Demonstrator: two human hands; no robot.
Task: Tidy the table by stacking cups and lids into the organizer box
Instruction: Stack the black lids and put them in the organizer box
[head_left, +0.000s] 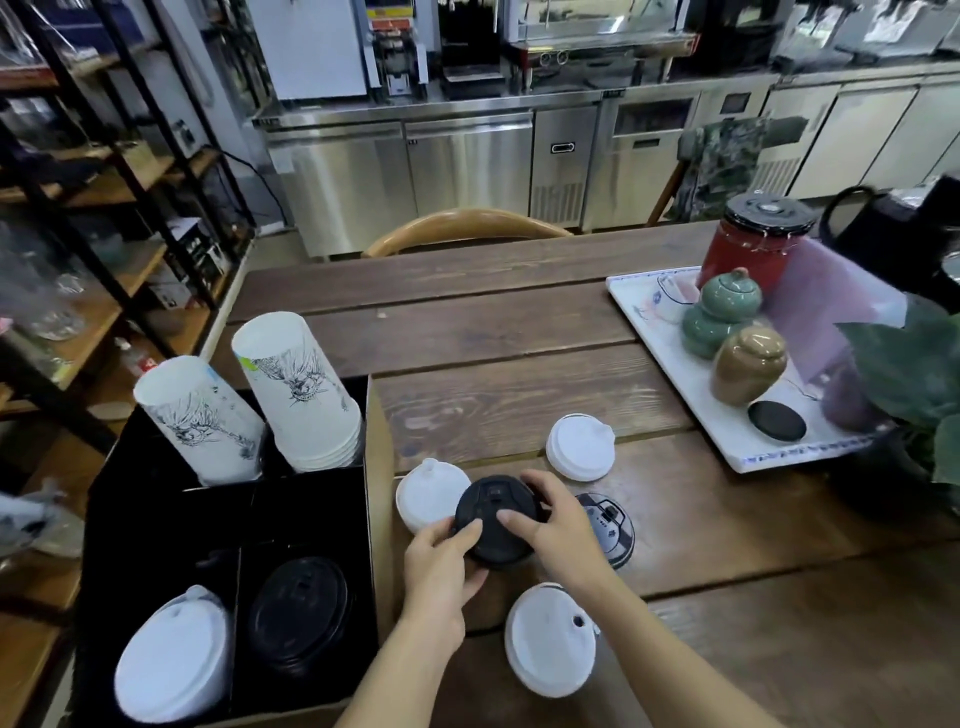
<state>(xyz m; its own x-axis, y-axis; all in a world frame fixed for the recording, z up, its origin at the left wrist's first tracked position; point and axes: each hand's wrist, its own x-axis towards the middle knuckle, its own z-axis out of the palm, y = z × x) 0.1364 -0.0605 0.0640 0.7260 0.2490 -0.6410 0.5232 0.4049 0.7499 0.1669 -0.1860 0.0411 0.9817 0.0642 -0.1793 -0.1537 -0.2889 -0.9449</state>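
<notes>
Both hands grip one black lid (493, 519) above the wooden table (519, 322), near its left edge: the left hand (441, 566) pinches its near-left rim, the right hand (556, 525) clasps its right side, thumb on top. White lids (580, 446) lie around it; the organizer box (228, 519) stands just left.

Black lid (496, 519): dome up, just right of box, partly over a white lid (427, 493). Two more white lids on table, one far (580, 447), one near (550, 639). Printed lid (610, 527) right of black one. Box (161, 525), black, four compartments: two tilted cup stacks (200, 415) (301, 389) at back; white lids (174, 660) front left, black lids (298, 613) front right.
</notes>
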